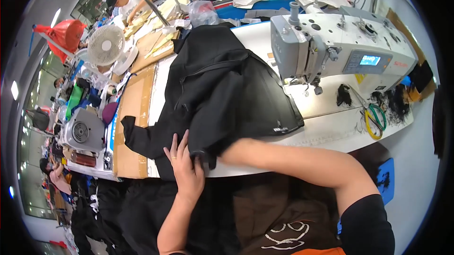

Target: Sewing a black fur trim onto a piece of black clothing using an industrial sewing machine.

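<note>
A black garment (208, 89), which looks like a jacket with zips, lies spread across the white sewing table. My left hand (187, 165) rests on its near edge with the fingers stretched out over the cloth. Close by on the right, my right hand (231, 152) reaches into or under a fold of the same garment. The cloth hides its fingers, so I cannot see what they hold. One sleeve of the garment trails to the left over a brown cardboard sheet (135, 134).
A grey-white sewing machine (340, 47) with a lit screen stands at the right. Scissors (376, 120) with green and yellow handles lie near black thread scraps (397, 101). At the left are a fan (106, 45) and a grey motor-like box (82, 129). Another person (127, 7) works farther back.
</note>
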A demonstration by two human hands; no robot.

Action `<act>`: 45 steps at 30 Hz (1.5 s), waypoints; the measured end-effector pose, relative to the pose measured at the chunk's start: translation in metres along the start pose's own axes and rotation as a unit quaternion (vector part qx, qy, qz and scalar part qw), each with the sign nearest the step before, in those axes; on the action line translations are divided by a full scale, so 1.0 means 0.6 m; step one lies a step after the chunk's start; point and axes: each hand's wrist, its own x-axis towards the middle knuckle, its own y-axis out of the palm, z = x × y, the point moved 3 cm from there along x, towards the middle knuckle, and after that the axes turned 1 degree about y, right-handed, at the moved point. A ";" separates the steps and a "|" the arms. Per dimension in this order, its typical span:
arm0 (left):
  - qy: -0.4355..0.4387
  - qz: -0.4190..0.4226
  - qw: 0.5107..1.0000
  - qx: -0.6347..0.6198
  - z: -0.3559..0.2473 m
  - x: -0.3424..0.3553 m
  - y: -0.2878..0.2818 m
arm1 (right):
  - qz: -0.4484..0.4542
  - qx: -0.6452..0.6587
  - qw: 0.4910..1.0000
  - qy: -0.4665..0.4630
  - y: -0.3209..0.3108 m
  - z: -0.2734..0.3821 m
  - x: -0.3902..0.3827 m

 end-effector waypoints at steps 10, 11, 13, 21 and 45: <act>-0.056 0.097 0.990 0.088 0.004 0.021 0.033 | 0.155 0.352 0.902 0.197 -0.006 -0.036 -0.042; -0.054 0.098 0.990 0.084 0.017 0.037 0.036 | 0.182 0.408 0.865 0.228 -0.030 -0.031 -0.055; -0.064 0.097 0.989 0.090 0.077 0.049 0.026 | 0.487 0.216 0.819 0.214 -0.202 0.055 -0.047; 0.008 0.070 0.998 0.000 0.211 0.170 0.010 | -0.049 0.126 0.988 0.070 -0.321 0.013 -0.182; 0.042 0.059 0.993 0.094 0.188 0.243 0.054 | -0.031 0.012 0.977 0.213 -0.312 -0.121 -0.265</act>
